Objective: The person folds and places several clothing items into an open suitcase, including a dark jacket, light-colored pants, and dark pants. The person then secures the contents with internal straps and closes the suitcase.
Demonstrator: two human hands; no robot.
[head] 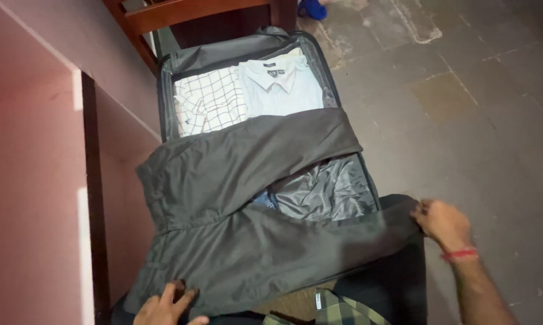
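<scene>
Grey trousers (235,204) lie spread across the open suitcase (343,180) at mid-frame, one leg still stretched out to the right. The right hand (443,224) pinches that leg's hem; the left hand (166,307), at the bottom edge, presses flat on the waistband, fingers spread. A checked shirt (208,102) and a pale blue shirt (283,84) already sit folded inside, so the packing looks partly done and the trousers not yet folded.

Both hands are bare, with no gloves or rings to be seen. The right hand (444,224) has a thin red thread band around its wrist, and the forearm behind it is bare, with no sleeve in view. The left hand (166,308) shows only its fingers and knuckles at the bottom edge, its wrist cut off.
</scene>
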